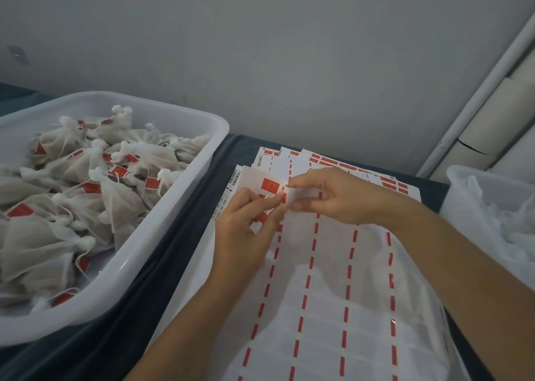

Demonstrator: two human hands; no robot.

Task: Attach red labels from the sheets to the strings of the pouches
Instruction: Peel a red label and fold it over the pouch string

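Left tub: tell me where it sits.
In the head view, the tub of labelled pouches sits at the left of the table, beside the label sheets.

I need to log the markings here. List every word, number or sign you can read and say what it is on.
Nothing can be read with confidence.
Barcode stripes and a line of small print along the left edge of the white label sheets: too small and blurred.
Pale marks on the red rectangular label still on the sheet: illegible.
Red tags on the white mesh pouches: no legible text.

Packing workroom: tub (162, 253) of labelled pouches (72, 178).
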